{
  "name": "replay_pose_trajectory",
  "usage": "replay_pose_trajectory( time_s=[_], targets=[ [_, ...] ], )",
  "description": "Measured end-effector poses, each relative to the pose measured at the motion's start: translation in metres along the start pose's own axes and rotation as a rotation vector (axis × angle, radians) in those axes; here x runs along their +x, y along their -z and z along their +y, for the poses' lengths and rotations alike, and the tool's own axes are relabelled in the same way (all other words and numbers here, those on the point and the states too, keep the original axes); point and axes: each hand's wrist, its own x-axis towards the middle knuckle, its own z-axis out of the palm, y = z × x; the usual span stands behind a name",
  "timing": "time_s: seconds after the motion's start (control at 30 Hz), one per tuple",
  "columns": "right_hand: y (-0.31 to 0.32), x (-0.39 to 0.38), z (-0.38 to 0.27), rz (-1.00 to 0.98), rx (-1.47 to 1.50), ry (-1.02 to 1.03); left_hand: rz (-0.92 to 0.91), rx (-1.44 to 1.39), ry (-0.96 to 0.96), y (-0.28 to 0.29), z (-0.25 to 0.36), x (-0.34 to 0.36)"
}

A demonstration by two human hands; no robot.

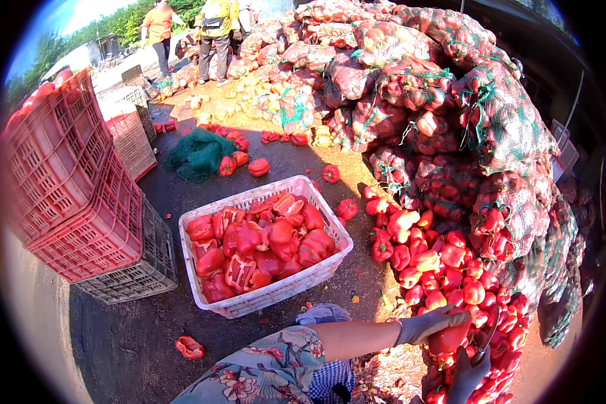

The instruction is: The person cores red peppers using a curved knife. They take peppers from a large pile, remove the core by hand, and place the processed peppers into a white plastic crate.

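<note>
My left hand (429, 323), in a grey glove, grips a red bell pepper (449, 340) above a loose heap of red peppers (451, 283) at the lower right. Just right of and below it, my right hand (470, 370), also gloved, holds a dark curved tool (489, 335), apparently a blade, close to the pepper. A white crate (339, 262) full of red peppers, some cut open, sits on the ground left of my hands. A lone split pepper (190, 347) lies on the ground nearer the lower left.
Stacked red and grey crates (97, 232) stand at the left. Filled mesh sacks (505, 135) form a high pile at the right and back. A green net bundle (198, 155) and scattered peppers lie beyond the white crate. Two other people (215, 30) (159, 30) stand in the distance.
</note>
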Motion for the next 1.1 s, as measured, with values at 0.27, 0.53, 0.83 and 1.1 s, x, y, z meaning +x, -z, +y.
replay_pose_trajectory(
  time_s=[0.27, 0.53, 0.83, 1.1],
  targets=[
    [0.026, -0.054, 0.023, -0.037, -0.201, -0.072, -0.104, 0.111, 0.314, -0.028, -0.032, -0.02],
    [0.043, -0.094, 0.064, -0.086, -0.282, -0.142, -0.136, 0.004, 0.33, -0.047, -0.08, -0.013],
    [0.039, -0.073, -0.024, -0.219, 0.055, -0.447, -0.052, -0.067, 0.497, -0.056, -0.076, -0.027],
    [0.024, -0.077, -0.005, -0.123, 0.134, -0.395, 0.047, -0.022, 0.448, -0.049, -0.078, -0.027]
  ],
)
